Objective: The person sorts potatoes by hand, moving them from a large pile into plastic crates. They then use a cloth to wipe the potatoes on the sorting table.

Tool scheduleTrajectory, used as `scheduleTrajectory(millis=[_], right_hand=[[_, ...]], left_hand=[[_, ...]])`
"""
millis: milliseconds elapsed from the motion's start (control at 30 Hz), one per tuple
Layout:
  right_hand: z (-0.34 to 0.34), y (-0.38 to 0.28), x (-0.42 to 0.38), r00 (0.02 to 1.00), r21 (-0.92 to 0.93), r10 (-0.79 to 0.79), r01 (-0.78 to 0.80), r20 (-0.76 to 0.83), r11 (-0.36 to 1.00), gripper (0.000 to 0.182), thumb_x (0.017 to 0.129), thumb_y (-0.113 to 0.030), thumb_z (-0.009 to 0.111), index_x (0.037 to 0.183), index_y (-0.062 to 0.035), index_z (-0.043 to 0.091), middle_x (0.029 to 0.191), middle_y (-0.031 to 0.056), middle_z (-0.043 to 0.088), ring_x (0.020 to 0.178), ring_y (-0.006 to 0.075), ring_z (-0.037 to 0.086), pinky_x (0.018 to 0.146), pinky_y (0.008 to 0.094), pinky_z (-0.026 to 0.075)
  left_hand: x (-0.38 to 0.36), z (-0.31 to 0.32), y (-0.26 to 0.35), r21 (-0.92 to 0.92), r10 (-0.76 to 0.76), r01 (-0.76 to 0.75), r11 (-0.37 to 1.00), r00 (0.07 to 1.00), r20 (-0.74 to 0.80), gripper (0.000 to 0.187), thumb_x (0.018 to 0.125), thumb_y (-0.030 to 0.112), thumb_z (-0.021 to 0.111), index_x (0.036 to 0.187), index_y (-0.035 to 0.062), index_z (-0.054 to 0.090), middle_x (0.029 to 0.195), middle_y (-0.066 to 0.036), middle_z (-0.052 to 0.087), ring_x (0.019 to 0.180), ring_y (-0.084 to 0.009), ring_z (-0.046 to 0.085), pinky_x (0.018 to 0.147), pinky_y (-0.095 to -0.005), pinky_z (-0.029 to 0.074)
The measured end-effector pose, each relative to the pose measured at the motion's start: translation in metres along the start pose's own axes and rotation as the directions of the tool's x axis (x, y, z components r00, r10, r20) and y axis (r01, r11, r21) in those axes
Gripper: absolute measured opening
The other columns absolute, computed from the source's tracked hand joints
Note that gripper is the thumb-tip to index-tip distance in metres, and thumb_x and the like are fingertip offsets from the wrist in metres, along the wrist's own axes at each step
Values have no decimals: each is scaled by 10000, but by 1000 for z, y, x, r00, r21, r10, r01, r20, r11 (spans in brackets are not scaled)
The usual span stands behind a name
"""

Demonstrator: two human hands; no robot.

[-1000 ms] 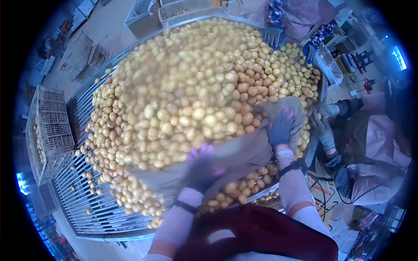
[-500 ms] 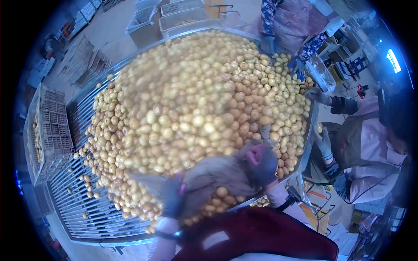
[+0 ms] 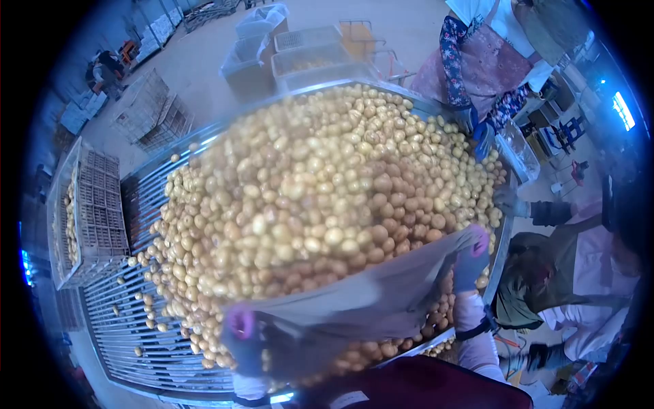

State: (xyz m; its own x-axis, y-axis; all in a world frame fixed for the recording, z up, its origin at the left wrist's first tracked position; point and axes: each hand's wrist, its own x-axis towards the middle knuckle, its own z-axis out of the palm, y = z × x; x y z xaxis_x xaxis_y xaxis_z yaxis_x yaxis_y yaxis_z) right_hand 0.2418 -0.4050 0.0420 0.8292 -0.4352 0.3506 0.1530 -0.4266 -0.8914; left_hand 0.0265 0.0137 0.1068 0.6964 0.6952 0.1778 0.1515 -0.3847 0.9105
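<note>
A grey cloth hangs stretched between my two gloved hands, over the near side of a big heap of round yellow-brown produce that looks like small potatoes or fruit. My left hand grips the cloth's left end at the near edge, with a pink patch showing at the fingers. At the right, my right hand is closed on the other end, raised above the heap's right side. The cloth hides part of the produce beneath it.
The heap rests on a metal slatted table. A plastic crate stands at its left edge. Lined bins are beyond it. Co-workers' gloved hands work along the far right and right sides.
The bunched cloth is now spread wide. My right hand has moved right and my left hand left and down. The camera view has shifted, and a co-worker's hand at the right has lowered.
</note>
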Motion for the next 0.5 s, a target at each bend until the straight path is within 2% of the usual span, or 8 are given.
scheduleTrajectory(millis=[33,100,167,233,300,367,467,500], right_hand=[[14,-19,24,992,-80,-100,93,-83,992,279,947,-254,642,1122,-36,650,1041,69,665,942,169,624,851,331,508],[64,-36,75,968,85,-185,201,-172,976,297,939,-249,641,1136,-27,641,1100,89,657,990,199,632,879,345,507],[112,-34,136,921,-38,-362,360,-142,932,361,914,-244,662,1196,-24,614,1121,112,653,1019,229,636,886,350,509],[180,-27,184,865,23,-500,499,40,866,419,918,-215,628,1281,-14,570,1163,162,647,1061,293,642,945,392,491],[270,-14,209,883,-112,-468,468,24,877,479,910,-198,593,1349,-15,535,1178,201,641,1099,342,636,1009,425,453],[320,-9,190,846,-568,-150,464,512,680,553,890,-238,575,1394,-21,512,1251,234,621,1133,384,619,1039,439,425],[381,62,178,831,-221,-453,532,324,818,343,854,-229,582,1141,-50,637,1049,177,709,937,407,661,895,487,470],[384,45,189,829,-287,-300,466,472,837,384,869,-296,559,1160,-62,646,1084,183,701,985,401,652,919,478,471]], left_hand=[[26,3,7,-30,39,-41,999,997,-61,135,900,32,678,1035,27,691,891,39,644,745,-49,539,650,-194,435],[83,20,17,24,219,-219,975,951,-220,167,907,20,666,1073,11,674,936,14,654,774,-68,563,704,-208,462],[148,49,47,-98,190,-215,972,957,-220,196,934,39,638,1126,2,655,1010,-19,663,883,-85,589,809,-232,484],[211,83,52,35,283,-281,959,952,-120,273,955,61,607,1222,8,626,1087,-66,672,1001,-157,617,913,-278,484],[249,136,38,89,406,-400,912,912,-58,379,958,141,613,1319,30,581,1166,-145,670,1076,-268,639,947,-326,494],[254,167,40,458,268,-423,782,891,365,571,924,241,655,1443,78,482,1336,-208,581,1213,-379,567,1052,-453,427],[262,221,-47,657,501,-611,442,776,384,716,895,340,675,1515,121,390,1487,-210,448,1347,-424,432,1139,-564,281],[269,226,-50,644,481,-610,462,783,396,734,893,346,673,1526,129,371,1510,-204,418,1369,-426,398,1147,-581,246]])
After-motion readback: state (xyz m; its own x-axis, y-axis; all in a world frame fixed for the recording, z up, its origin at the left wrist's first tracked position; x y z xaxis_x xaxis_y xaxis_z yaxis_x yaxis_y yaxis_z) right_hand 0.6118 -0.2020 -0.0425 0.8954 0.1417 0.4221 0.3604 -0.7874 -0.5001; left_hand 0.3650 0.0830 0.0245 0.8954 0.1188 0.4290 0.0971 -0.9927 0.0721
